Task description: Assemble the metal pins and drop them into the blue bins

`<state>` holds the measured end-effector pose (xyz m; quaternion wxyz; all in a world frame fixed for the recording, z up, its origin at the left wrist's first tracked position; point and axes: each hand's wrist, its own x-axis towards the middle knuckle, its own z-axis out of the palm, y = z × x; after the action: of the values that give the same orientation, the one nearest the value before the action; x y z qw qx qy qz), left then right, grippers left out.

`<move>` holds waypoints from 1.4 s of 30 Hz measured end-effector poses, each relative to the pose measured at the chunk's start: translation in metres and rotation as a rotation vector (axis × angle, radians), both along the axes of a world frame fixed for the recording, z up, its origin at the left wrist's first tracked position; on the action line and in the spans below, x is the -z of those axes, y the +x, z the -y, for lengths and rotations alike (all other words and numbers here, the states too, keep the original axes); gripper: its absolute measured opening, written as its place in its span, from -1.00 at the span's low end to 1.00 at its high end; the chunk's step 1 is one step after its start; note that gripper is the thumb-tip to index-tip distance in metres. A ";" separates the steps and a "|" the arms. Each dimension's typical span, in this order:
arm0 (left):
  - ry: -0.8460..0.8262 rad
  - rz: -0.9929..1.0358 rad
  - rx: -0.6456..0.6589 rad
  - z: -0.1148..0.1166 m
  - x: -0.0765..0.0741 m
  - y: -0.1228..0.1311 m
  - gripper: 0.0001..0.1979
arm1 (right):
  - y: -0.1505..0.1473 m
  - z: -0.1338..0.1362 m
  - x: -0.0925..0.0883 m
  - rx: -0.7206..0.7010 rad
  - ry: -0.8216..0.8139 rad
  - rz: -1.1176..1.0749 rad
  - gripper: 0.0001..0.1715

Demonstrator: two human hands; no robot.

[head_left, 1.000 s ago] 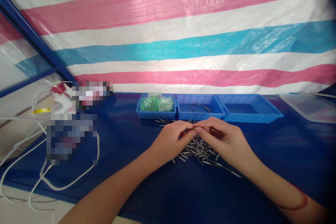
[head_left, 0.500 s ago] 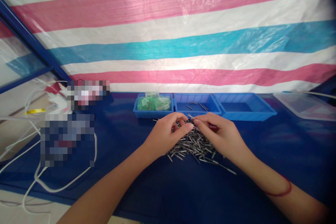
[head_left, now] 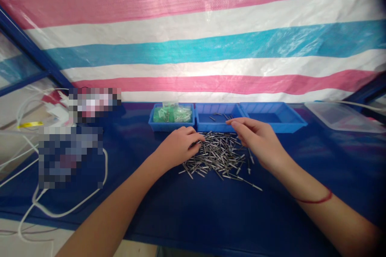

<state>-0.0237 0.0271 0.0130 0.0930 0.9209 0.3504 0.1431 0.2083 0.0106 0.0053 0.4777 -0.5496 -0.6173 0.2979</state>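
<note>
Both hands are working above the table (head_left: 193, 217), the left one low, the right one farther forward. Fingers half curled, the left hand (head_left: 182, 146) is reaching over the left edge of the pile of rivets (head_left: 218, 152), its fingertips bending in among them and its thumb lying a little below; whether it is grasping any rivet, I cannot tell. With thumb and forefinger drawing close in a pinch and the other fingers folding behind, the right hand (head_left: 256, 136) is hovering by the front wall of the middle tray (head_left: 211, 125). Its tips are showing too small to tell whether they are gripping a rivet.

Most rivets are lying in a loose heap between the hands, just in front of the trays, with a few straying toward the right; several more are sitting in the middle tray. Beside it, the left tray (head_left: 171, 126) is holding green bags (head_left: 173, 114), and the right tray (head_left: 274, 127) is standing alongside.
</note>
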 end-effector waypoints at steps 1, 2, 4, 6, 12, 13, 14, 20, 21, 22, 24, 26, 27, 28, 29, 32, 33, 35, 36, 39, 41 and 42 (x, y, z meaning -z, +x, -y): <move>0.018 -0.023 0.012 0.000 0.001 0.001 -0.79 | -0.002 0.001 -0.001 -0.010 -0.026 0.008 -0.63; 0.033 -0.047 0.017 0.001 0.001 0.002 -0.78 | -0.004 0.002 -0.002 -0.018 -0.053 0.011 -0.65; 0.058 -0.092 0.017 0.001 0.003 0.005 -0.78 | -0.007 0.003 -0.003 -0.047 -0.054 0.037 -0.69; 0.079 -0.127 0.012 0.000 0.004 0.008 -0.80 | -0.009 0.004 -0.002 -0.091 -0.027 0.071 -0.71; 0.088 -0.134 -0.026 -0.001 0.001 0.010 -0.81 | -0.013 0.007 0.002 -0.177 -0.017 0.160 -0.72; 0.061 -0.084 -0.050 0.000 0.000 0.010 -0.81 | -0.015 0.009 0.002 -0.170 0.008 0.185 -0.75; 0.023 -0.014 -0.079 0.002 -0.001 0.011 -0.80 | -0.017 0.011 0.002 -0.161 0.043 0.209 -0.78; -0.213 0.389 -0.205 0.022 0.001 0.026 -0.81 | -0.031 0.025 0.001 -0.115 0.135 0.078 -0.82; -0.239 0.427 -0.225 0.026 0.002 0.029 -0.81 | -0.032 0.025 0.001 -0.108 0.116 0.016 -0.81; -0.262 0.461 -0.246 0.029 0.003 0.031 -0.81 | -0.032 0.025 0.002 -0.109 0.092 -0.042 -0.79; -0.300 0.516 -0.284 0.032 0.005 0.034 -0.80 | -0.032 0.025 0.002 -0.124 0.031 -0.121 -0.74; -0.333 0.546 -0.306 0.034 0.006 0.036 -0.80 | -0.031 0.024 0.001 -0.135 -0.017 -0.127 -0.71; -0.350 0.557 -0.312 0.034 0.006 0.036 -0.80 | -0.031 0.025 0.000 -0.133 -0.025 -0.106 -0.70; -0.369 0.566 -0.311 0.033 0.007 0.036 -0.81 | -0.031 0.025 -0.001 -0.125 -0.021 -0.080 -0.70; -0.384 0.574 -0.305 0.032 0.007 0.036 -0.81 | -0.031 0.026 -0.002 -0.114 -0.007 -0.054 -0.72; -0.390 0.560 -0.255 0.030 0.007 0.035 -0.79 | -0.031 0.028 -0.004 -0.108 0.061 0.010 -0.80; -0.378 0.547 -0.239 0.029 0.006 0.034 -0.78 | -0.030 0.028 -0.004 -0.117 0.084 0.023 -0.82; -0.354 0.522 -0.227 0.028 0.005 0.033 -0.78 | -0.029 0.028 -0.005 -0.143 0.131 0.050 -0.84; -0.346 0.517 -0.231 0.027 0.005 0.032 -0.79 | -0.028 0.028 -0.005 -0.154 0.156 0.069 -0.85; -0.325 0.521 -0.264 0.027 0.001 0.030 -0.81 | -0.026 0.026 -0.006 -0.159 0.237 0.173 -0.87; -0.314 0.532 -0.285 0.026 -0.001 0.028 -0.81 | -0.025 0.025 -0.007 -0.172 0.277 0.253 -0.85; -0.311 0.535 -0.290 0.026 -0.003 0.028 -0.81 | -0.025 0.024 -0.007 -0.183 0.284 0.281 -0.85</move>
<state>0.0040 0.0014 0.0155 0.2995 0.7662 0.4585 0.3363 0.1834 -0.0136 0.0121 0.4305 -0.4547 -0.7608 0.1703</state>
